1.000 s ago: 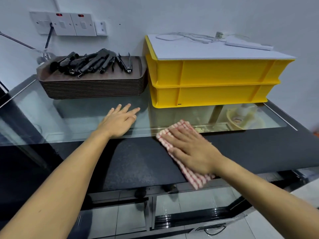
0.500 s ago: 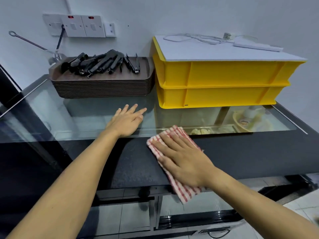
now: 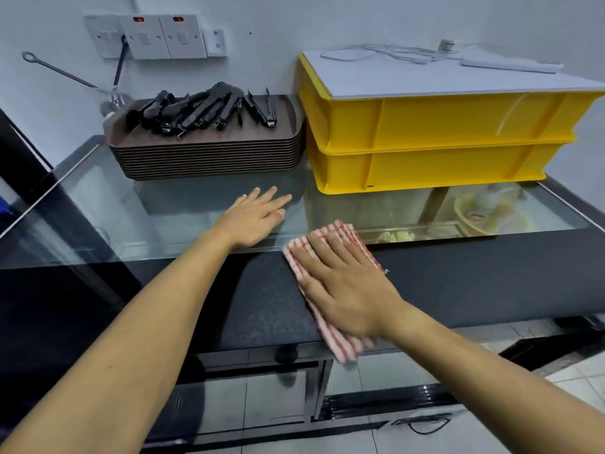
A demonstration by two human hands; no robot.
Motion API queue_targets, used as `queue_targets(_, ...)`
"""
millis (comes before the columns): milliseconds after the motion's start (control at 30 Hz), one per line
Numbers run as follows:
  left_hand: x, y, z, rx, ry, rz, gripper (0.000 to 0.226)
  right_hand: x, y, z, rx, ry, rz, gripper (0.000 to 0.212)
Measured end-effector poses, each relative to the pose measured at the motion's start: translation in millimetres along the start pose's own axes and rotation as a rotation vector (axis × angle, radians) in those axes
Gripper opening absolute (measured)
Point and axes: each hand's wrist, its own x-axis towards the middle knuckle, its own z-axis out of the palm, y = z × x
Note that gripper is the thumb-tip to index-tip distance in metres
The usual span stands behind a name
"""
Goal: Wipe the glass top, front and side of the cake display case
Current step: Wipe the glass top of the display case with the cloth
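The cake display case has a glass top (image 3: 170,211) with a black band (image 3: 474,276) along its front edge. A red-and-white striped cloth (image 3: 337,344) lies over that band and hangs past the front edge. My right hand (image 3: 347,286) presses flat on the cloth with straight fingers. My left hand (image 3: 255,217) rests flat on the glass, just left of the cloth, fingers spread. The glass front below shows only at a steep angle.
A stack of brown trays (image 3: 209,155) with several black tongs (image 3: 196,109) stands at the back left. Two stacked yellow crates (image 3: 435,142) under a white board with a cable stand at the back right. Wall switches (image 3: 147,36) are behind.
My right hand has slid the cloth leftward along the black band, closer to my left hand. The left hand has stayed flat on the glass.
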Motion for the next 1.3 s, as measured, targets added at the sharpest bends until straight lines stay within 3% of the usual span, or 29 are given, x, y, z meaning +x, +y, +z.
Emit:
queue_targets(100, -5, -3, 2, 0.015, 0.037, -0.047, 0.055, -26, 42, -14, -0.002, -0.082, -0.005, 0.060)
queue_targets(200, -5, -1, 4, 0.008, 0.052, -0.113, 0.057, 2, 88, -18, -0.030, -0.043, 0.279, 0.067)
queue_targets(333, -3, -1, 4, -0.043, 0.089, -0.146, 0.058, 68, 56, -3, 0.042, 0.018, 0.459, 0.062)
queue_targets(500, -7, -13, 1, -0.047, 0.094, -0.138, 0.054, 48, -28, 6, 0.043, -0.001, 0.170, 0.063)
queue_targets(600, -13, -32, -3, -0.068, 0.072, -0.065, 0.051, -13, -21, 1, 0.041, -0.005, 0.045, 0.065)
queue_targets(767, -13, -33, 0, -0.024, 0.072, -0.056, 0.052, 14, 69, -16, 0.020, -0.008, 0.393, 0.059)
queue_targets(867, -15, -29, -2, -0.025, 0.074, -0.064, 0.052, 63, 62, -7, 0.039, 0.013, 0.506, 0.063)
queue_targets(933, -17, -29, -4, -0.026, 0.075, -0.069, 0.052, 90, 33, 0, 0.069, -0.010, 0.476, 0.064)
queue_targets(1033, -18, -27, -5, -0.040, 0.068, -0.067, 0.051, 96, -12, 4, 0.070, -0.040, 0.267, 0.063)
queue_targets(1167, -16, -28, -5, -0.034, 0.071, -0.078, 0.051, 29, -14, 3, 0.028, -0.039, -0.044, 0.062)
queue_targets(1233, -17, -27, -3, -0.041, 0.077, -0.088, 0.052, 7, 26, -5, -0.013, -0.036, 0.018, 0.064)
queue_targets(1300, -17, -26, -2, -0.032, 0.083, -0.095, 0.053, 13, 75, -13, -0.009, -0.017, 0.257, 0.061)
